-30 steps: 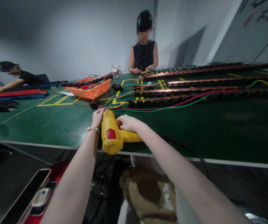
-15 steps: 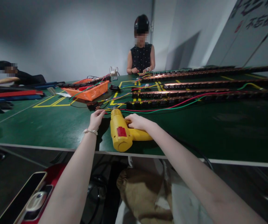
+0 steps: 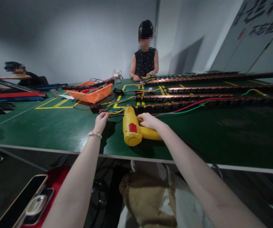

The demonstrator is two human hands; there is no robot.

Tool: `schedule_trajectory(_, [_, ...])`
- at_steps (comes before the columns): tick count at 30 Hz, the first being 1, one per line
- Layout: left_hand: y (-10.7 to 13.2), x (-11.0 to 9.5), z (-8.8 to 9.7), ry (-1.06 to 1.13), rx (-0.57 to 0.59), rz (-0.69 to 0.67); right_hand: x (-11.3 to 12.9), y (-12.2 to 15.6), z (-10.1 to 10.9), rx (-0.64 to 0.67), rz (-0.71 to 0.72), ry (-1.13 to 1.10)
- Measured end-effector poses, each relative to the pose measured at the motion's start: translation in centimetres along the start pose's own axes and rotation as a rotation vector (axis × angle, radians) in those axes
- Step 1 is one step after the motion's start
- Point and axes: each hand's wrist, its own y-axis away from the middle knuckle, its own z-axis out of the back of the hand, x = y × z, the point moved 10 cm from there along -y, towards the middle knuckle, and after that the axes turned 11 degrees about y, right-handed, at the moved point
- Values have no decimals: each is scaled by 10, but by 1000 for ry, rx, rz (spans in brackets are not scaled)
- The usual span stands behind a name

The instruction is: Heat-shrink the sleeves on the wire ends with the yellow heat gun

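My right hand (image 3: 147, 120) is wrapped round the handle of a yellow heat gun (image 3: 132, 128), whose metal nozzle points away from me over the wires at the near strip's end. My left hand (image 3: 102, 122) is closed in a pinch at the ends of thin coloured wires (image 3: 117, 111), left of the nozzle. A green wire runs right from these fingertips and passes behind the heat gun. Exactly which wires lie between the fingers is too small to tell. A long black and copper-coloured strip (image 3: 164, 107) lies just beyond, with a red wire (image 3: 190, 106) along it.
An orange basket (image 3: 96, 96) holding wired parts stands at the back left. More long strips (image 3: 202, 89) lie across the green table (image 3: 55, 129). A co-worker (image 3: 145, 60) works at the far side, another person (image 3: 24, 74) at the left. Phones (image 3: 23, 199) lie below the table edge.
The heat gun has shifted right, away from my left hand, and slightly farther forward. My left hand stays pinched at the wire ends. The person at the left has moved a long piece.
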Motion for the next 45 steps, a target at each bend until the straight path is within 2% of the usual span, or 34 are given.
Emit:
schedule_trajectory(3, [0, 5, -3, 10, 25, 3, -1, -1, -2, 10, -14, -2])
schedule_trajectory(9, [4, -1, -7, -72, 35, -15, -1, -5, -9, 50, -14, -13])
schedule_trajectory(14, [6, -7, -6, -153, 26, -47, 1, -8, -13, 61, 10, -14])
schedule_trajectory(22, [5, -1, -1, -197, -24, -16, 7, -2, -9, 49, 19, 14])
schedule_trajectory(26, [6, -4, 0, -286, -41, -23, 24, -1, -13, 46, 39, 53])
schedule_trajectory(30, [5, -7, 1, -385, -31, -47, 57, -2, -19, 41, 85, 101])
schedule_trajectory(35, [0, 0, 2, -395, 23, -8, 92, -3, -24, 21, 139, 138])
schedule_trajectory(45, [5, -6, 2, -366, 38, 17, 94, -3, -24, 40, 139, 144])
